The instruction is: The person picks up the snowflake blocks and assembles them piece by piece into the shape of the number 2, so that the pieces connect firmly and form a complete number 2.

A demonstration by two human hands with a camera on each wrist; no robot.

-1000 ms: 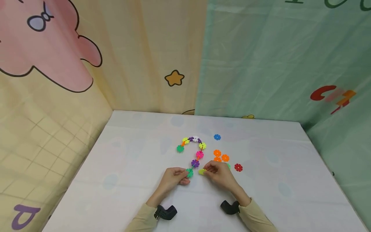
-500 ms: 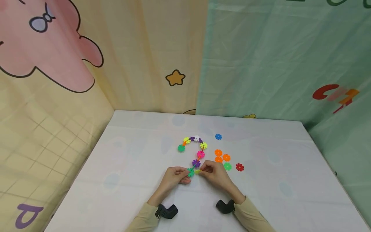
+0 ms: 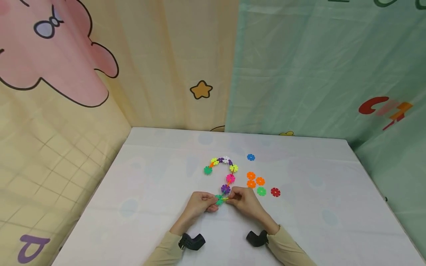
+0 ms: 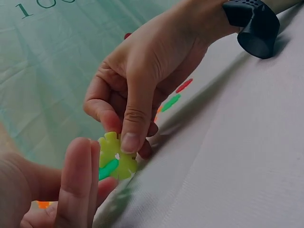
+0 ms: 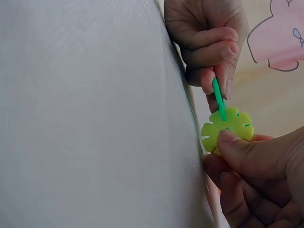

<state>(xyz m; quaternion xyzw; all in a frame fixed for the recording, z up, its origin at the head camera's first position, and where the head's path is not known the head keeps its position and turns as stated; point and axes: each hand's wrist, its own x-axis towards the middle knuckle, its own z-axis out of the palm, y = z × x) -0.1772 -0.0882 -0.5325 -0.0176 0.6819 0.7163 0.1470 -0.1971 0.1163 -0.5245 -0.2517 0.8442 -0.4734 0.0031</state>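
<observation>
A chain of notched plastic discs (image 3: 230,178) in several colours curves over the table like a hook. At its near end, my left hand (image 3: 199,204) pinches a green disc (image 3: 219,200) between thumb and fingers. My right hand (image 3: 247,202) pinches a yellow-green disc (image 5: 229,127) by its edge. In the right wrist view the green disc stands edge-on, its rim in a notch of the yellow-green one, the two roughly crosswise. The left wrist view shows the yellow-green disc (image 4: 116,156) face-on under the right thumb, the green disc partly hidden behind left fingers.
Right of the chain lie loose discs: several orange ones (image 3: 260,181), a light green one (image 3: 261,191), a red one (image 3: 275,192) and, farther back, a blue one (image 3: 251,157). The white-covered table (image 3: 149,177) ends at printed curtains (image 3: 179,55) behind and at the sides.
My right hand has moved left with the yellow-green disc, bringing it up against the green disc. My left hand keeps its pinch in nearly the same place.
</observation>
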